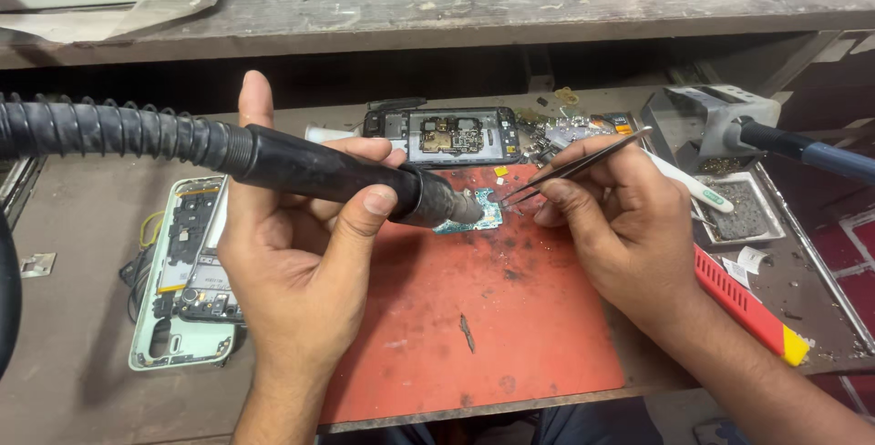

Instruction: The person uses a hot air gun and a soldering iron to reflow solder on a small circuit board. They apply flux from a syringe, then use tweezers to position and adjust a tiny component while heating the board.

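Red mat: worn red work mat (pixel 474 317) sits on the bench, scorched and stained, and everything's happening at its top edge.
Left hand: left hand (pixel 292 235) is wrapped around a black hot-air handpiece (pixel 337 172), thumb sticking up, fingers clenched over the barrel. Ribbed black hose (pixel 109 131) trails off to the left.
Nozzle: the metal tip points right at a small teal circuit board (pixel 478 213) lying on the mat, basically just above it.
Right hand: right hand (pixel 620 226) is pinching a pair of slim metal tweezers (pixel 574 167), tips down at the board's right edge. Can't tell if they've got a part in them, too tiny.
Behind the board: an opened phone (pixel 456 135) with its guts showing, just past the mat.
Left of mat: another stripped phone frame (pixel 187 272), pale green, lying flat.
Right side: red-and-yellow handled tool (pixel 743 304), a white pen-like tool (pixel 693 185), and a small metal tray (pixel 743 213).
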The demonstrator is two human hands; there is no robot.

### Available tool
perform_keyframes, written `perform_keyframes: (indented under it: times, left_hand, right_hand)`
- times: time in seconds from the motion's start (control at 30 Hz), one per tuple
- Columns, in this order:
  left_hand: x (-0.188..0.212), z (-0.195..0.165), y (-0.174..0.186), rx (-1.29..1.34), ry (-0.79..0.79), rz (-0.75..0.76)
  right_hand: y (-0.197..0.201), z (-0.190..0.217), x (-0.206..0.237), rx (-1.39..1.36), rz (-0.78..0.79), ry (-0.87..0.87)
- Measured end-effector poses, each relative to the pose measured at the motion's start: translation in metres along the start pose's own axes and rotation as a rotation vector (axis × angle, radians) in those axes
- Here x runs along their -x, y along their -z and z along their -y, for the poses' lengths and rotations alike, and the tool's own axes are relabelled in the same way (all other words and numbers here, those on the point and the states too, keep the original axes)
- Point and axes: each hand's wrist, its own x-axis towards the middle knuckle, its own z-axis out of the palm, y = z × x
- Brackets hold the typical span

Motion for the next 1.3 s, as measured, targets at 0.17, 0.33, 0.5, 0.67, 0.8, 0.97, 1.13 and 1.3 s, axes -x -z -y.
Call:
perform_keyframes:
  times: [0.17, 0.33, 0.5, 0.67, 0.8, 0.97, 1.13, 1.3]
  left_hand:
    - [-0.0001, -0.0001, 0.0005, -0.007, 0.005, -0.006]
    - [0.0002, -0.0004, 0.0008, -0.055, -0.023, -0.048]
    - [0.0002, -0.0011, 0.0016, -0.061, -0.025, -0.06]
    - [0.0001, -0.0011, 0.0009, -0.047, -0.007, -0.041]
    - [-0.0005, -0.0011, 0.0002, -0.027, -0.004, -0.024]
    - [-0.0002, -0.001, 0.0003, -0.024, 0.001, -0.032]
    - [-0.001, -0.0022, 0.0, -0.049, -0.008, -0.038]
    - [-0.0042, -0.0088, -0.0028, -0.044, 0.029, -0.073]
  right_hand:
    - [-0.0021, 0.001, -0.0032, -0.035, 0.018, 0.011]
    - [-0.0074, 0.004, -0.0044, 0.009, 0.033, 0.07]
    - [-0.0076, 0.0079, -0.004, 0.097, 0.039, 0.061]
    - [-0.0083, 0.0092, -0.0023, 0.14, 0.033, 0.071]
    - [-0.0084, 0.0085, -0.0026, 0.156, 0.033, 0.093]
    - [-0.0073, 0.0081, -0.0026, 0.159, 0.05, 0.095]
    - [-0.0073, 0.0081, -0.0028, 0.17, 0.054, 0.095]
    - [-0.0072, 0.0083, -0.003, 0.181, 0.058, 0.1]
